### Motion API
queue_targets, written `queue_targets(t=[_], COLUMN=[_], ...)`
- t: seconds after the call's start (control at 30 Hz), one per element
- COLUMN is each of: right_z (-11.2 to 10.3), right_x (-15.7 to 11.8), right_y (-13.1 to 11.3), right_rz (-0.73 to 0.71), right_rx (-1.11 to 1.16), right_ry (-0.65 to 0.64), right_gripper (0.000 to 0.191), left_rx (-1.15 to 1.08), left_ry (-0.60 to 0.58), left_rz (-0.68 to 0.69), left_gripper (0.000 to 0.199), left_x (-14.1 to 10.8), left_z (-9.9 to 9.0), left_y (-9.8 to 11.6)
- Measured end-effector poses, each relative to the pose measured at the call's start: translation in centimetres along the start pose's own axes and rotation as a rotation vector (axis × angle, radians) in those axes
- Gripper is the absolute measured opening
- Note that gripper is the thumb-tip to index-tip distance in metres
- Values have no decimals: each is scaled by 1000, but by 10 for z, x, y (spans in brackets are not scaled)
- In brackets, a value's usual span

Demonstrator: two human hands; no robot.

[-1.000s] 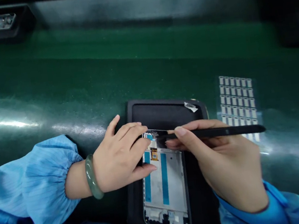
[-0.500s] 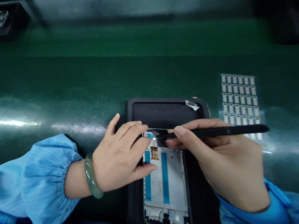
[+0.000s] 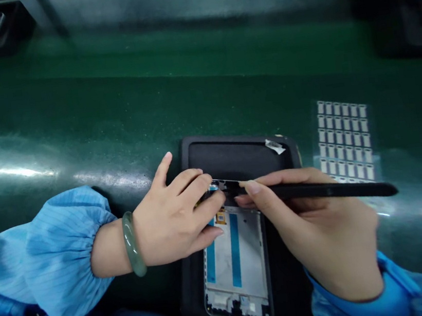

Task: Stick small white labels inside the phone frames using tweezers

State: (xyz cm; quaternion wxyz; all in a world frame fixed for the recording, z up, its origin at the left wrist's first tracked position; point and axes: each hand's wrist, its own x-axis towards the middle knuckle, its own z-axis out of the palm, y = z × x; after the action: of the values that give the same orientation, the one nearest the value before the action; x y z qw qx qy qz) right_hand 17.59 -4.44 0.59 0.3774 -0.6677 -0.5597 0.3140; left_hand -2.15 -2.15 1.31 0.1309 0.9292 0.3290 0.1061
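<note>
The phone (image 3: 224, 260) lies open-backed on a black tray (image 3: 230, 159); the left hand (image 3: 176, 222) has just edged further over the phone's far left corner, index fingertip closer to the tool (image 3: 339, 188), so the work seems centred there; that hand is half open, thumb apart, and from here I can't tell whether its fingertips grip anything; the right hand (image 3: 322, 231) pinches the tool between thumb and fingers, above the phone's far end; beyond the phone, to its right, lies a sheet (image 3: 345, 143) of small pale pieces.
</note>
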Motion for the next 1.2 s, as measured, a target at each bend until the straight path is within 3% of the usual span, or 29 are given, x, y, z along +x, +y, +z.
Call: queue_targets(t=[0.13,0.27,0.4,0.53,0.73,1.2], right_z=[0,-1,0,2,1,2], right_x=[-3,4,15,17,16,16], right_y=[-1,-4,-1,2,1,0], right_rz=[-91,-15,34,38,4,-54], right_rx=[-46,165,401,274,107,59], right_ry=[114,272,132,-5,-4,11], right_gripper=[13,15,16,21,22,14], left_rx=[32,40,16,-4,5,9], left_ry=[-14,-12,39,48,76,69], left_rz=[-6,-5,-3,-18,-12,-15], left_gripper=[35,36,39,40,40,39], left_x=[3,2,-1,-2,-3,-3], left_z=[-3,-1,4,6,7,7], left_y=[3,5,4,3,3,4])
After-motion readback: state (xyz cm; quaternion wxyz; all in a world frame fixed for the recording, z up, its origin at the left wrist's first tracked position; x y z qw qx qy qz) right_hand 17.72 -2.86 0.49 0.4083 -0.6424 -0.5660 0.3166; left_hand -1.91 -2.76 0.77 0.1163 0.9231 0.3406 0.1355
